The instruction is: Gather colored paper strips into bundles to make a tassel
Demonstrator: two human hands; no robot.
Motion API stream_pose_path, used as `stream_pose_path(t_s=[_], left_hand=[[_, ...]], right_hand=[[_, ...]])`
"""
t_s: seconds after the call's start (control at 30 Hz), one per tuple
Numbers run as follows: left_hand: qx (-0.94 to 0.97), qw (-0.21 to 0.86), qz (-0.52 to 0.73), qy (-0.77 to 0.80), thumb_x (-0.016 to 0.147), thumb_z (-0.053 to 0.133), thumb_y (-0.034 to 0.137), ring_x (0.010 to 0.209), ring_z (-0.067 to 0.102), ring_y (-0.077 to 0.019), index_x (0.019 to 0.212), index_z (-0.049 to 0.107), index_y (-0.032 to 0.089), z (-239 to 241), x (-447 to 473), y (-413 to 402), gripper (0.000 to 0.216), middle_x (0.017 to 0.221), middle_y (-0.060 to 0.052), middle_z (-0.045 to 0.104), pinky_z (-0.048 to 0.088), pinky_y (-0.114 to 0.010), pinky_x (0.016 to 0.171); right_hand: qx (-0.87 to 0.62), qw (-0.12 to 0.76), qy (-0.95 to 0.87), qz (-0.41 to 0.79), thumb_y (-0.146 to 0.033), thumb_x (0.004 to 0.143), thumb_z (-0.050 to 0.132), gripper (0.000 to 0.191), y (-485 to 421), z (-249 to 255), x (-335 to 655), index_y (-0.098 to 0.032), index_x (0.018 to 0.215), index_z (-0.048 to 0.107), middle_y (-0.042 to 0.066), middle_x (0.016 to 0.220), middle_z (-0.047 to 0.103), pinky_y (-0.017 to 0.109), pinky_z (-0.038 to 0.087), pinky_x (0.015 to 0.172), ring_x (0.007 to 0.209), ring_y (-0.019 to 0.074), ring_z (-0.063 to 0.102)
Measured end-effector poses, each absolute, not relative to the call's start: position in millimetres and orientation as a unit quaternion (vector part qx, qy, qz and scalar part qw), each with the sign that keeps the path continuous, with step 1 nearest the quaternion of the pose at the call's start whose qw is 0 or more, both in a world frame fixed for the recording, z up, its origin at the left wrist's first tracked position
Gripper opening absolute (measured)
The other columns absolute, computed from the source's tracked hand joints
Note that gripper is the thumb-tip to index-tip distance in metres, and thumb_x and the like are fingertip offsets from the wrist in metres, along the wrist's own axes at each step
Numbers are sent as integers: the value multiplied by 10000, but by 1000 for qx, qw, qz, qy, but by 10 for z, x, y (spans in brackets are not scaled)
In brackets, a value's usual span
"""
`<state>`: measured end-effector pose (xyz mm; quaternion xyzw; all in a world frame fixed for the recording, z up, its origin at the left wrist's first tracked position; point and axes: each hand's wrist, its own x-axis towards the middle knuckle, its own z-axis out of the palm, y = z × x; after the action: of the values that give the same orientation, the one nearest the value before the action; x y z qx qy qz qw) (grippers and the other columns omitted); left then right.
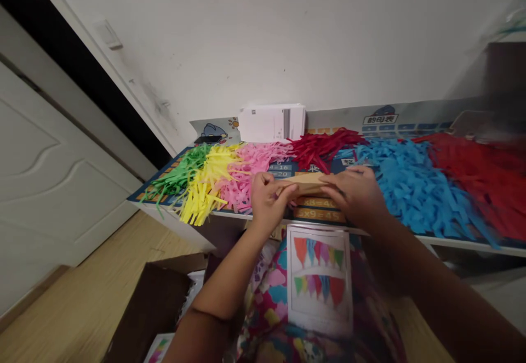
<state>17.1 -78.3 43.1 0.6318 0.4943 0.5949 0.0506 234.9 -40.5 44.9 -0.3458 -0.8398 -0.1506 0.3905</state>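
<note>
Both hands [267,198] [360,194], nearly level, pinch a tan strip [304,183].

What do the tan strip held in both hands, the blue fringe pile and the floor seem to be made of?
Tan strip: probably matte paper, being thin and folded, though blur hides its texture.
Blue fringe pile: likely matte tissue or crepe paper, judging by its thin, crinkled strips.
Floor: wood or wood-look laminate, from its pale, streaky grain.

Table [452,242] bears printed mat [320,214], colored fringe bundles [419,182] atop.
</note>
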Motion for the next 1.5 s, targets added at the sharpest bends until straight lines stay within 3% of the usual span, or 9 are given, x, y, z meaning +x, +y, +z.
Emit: stream_pose_path(t_s=[0.07,0.23,0.43,0.7,0.87,1.23,1.37,1.5], left_hand=[[632,117,597,479,818,714,419,920,587,-196,753,753,207,491,117,-729,226,882,-39,630,478,-329,859],[554,388,596,434,780,717,512,672,556,-126,749,676,168,475,155,-681,348,703,21,624,450,-240,666],[507,462,608,399,714,756,566,700,603,-137,863,691,175,415,269,-669,423,759,11,678,482,-241,684],[507,462,603,407,754,741,536,642,568,-110,812,720,156,383,299,-625,385,723,14,683,444,-216,634],[508,474,600,396,737,752,545,631,570,-113,802,720,153,393,337,-620,398,701,15,676,457,-220,627],[548,433,582,416,810,677,527,671,600,-133,845,722,161,341,375,-589,371,733,8,688,463,-224,635],[583,334,580,461,873,601,502,809,656,-181,893,730,172,370,391,-587,355,848,-24,731,507,-270,746],[570,126,633,508,970,451,461,1053,650,-230,1029,715,209,396,349,-450,369,1041,-66,735,470,-357,963]], right_hand=[[-340,386,-850,-117,-337,991,482,259,-372,549,2358,-242,999,723,26,844,764,391,348,893,796,201,659],[-324,365,-865,-117,-351,1018,428,318,-374,713,2318,-243,1070,722,38,933,769,399,328,876,866,210,663],[-312,375,-861,-146,-340,1004,483,277,-446,699,2189,-236,1048,736,33,906,772,395,318,886,850,194,666],[-303,428,-831,-186,-312,990,543,218,-437,598,2177,-267,941,751,-3,950,780,388,318,853,836,168,681],[-314,417,-827,-209,-325,981,549,219,-420,589,2194,-276,899,746,-12,998,774,395,313,866,864,171,667],[-328,427,-825,-170,-298,984,535,220,-349,516,2194,-221,868,706,15,929,770,401,329,901,871,180,675],[-270,462,-828,-169,-244,949,587,154,-638,586,2226,-241,836,692,3,910,757,416,364,901,909,197,668],[-277,537,-796,-40,-227,897,662,76,-1143,511,2349,-286,931,695,37,1035,697,406,479,844,958,230,646]])
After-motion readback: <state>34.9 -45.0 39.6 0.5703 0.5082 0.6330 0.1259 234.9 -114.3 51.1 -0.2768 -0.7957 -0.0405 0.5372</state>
